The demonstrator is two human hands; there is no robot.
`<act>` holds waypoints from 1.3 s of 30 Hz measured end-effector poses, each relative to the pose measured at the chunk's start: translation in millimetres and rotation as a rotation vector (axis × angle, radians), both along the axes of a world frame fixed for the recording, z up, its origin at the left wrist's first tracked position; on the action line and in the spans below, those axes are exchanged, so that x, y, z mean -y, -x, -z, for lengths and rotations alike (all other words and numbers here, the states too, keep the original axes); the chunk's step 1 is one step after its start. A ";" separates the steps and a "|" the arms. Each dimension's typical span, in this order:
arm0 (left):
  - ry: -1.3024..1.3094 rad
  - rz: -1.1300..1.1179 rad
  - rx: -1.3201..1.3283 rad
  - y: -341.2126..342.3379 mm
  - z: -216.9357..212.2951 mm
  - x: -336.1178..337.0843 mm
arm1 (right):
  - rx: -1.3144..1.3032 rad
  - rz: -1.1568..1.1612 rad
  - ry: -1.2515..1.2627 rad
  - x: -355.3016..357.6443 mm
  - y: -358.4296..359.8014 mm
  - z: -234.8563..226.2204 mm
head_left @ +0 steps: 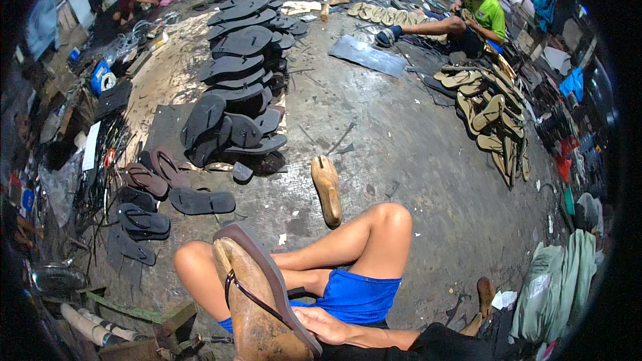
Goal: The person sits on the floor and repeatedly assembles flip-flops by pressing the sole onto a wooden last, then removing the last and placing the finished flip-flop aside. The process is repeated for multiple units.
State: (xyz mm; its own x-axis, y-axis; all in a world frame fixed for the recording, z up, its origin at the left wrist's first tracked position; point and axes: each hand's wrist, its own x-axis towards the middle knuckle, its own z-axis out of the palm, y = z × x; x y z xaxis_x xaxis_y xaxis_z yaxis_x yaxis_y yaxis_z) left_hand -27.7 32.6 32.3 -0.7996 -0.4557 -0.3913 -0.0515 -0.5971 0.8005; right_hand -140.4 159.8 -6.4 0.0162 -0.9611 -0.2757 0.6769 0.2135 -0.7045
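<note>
Close to me at the bottom, a brown flip-flop (262, 264) is fitted on a wooden foot last (242, 287), its dark thong strap drawn across the wood. The sole stands tilted on edge, facing right. My right hand (322, 324) grips the sole's edge near the heel, with the fingers partly hidden. My left hand does not show. Beyond my crossed legs, another wooden last (326, 190) lies on the floor.
Stacked black soles (244, 77) stand on a board at the left, with finished flip-flops (144, 220) nearer. Tan flip-flops (488, 110) are heaped at the right. A metal sheet (368, 55) lies ahead. Two people (485, 10) sit farther off. A green sack (555, 287) is at right.
</note>
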 end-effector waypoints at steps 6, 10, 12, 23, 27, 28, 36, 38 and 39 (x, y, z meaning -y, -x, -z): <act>0.046 0.008 0.005 -1.8 -5.0 -1.7 | 0.108 -0.047 0.030 -9.6 9.1 -32.7; 0.115 -0.026 0.011 -9.0 -13.3 -7.2 | 0.246 -0.231 0.110 -2.9 25.7 -22.4; 0.166 -0.032 -0.028 -8.8 -16.0 -8.0 | 0.468 -0.244 0.004 -3.5 17.2 3.9; 1.023 0.013 0.350 27.9 -53.5 20.3 | 0.052 0.108 0.131 31.0 51.9 -29.4; 1.397 -0.128 0.387 22.4 -46.1 47.9 | 0.597 0.454 0.011 6.0 41.8 -25.6; 1.132 -0.025 0.363 20.1 -40.7 40.5 | 0.620 0.523 0.051 5.7 40.3 -31.4; 0.332 0.207 0.166 -2.2 -8.1 -43.1 | 0.577 0.719 -0.023 -32.1 33.5 -65.1; 0.273 0.139 0.154 -3.7 -9.0 -53.7 | 0.651 0.728 -0.054 -36.9 32.1 -63.2; 0.251 0.126 0.149 -4.3 -15.5 -54.3 | 0.667 0.719 -0.053 -34.9 30.9 -65.0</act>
State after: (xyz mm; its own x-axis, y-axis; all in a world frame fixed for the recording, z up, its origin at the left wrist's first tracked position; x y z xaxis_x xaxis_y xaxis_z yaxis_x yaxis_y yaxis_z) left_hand -23.3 86.9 47.9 -0.7981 -0.4540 -0.3962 -0.2399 -0.3638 0.9001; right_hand -171.3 194.8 58.6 -0.4005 -0.7893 -0.4654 0.9132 -0.3854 -0.1322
